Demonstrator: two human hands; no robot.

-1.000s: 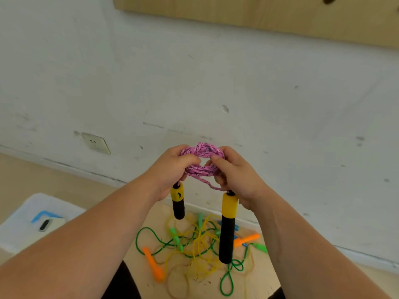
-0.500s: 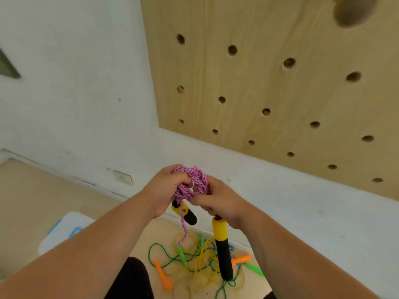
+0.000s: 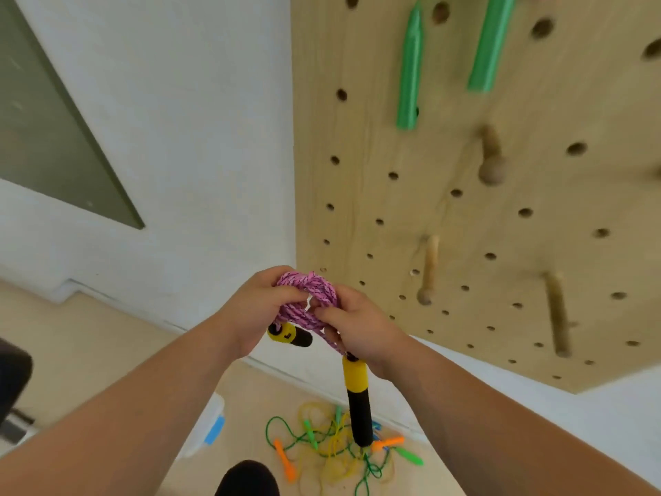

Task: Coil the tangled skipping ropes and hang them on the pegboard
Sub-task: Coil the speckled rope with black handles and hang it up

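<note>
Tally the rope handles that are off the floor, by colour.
Yellow-and-black handles, on the pink rope: 2
Green handles, on the pegboard: 2
Total: 4

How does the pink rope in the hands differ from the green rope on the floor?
The pink rope is wound into a tight coil, gripped by the left hand and right hand; the green rope lies loose, tangled with a yellow rope on the floor. The pink rope looks thick and braided; the green rope is thin. Both are skipping ropes not yet hung on the pegboard.
</note>
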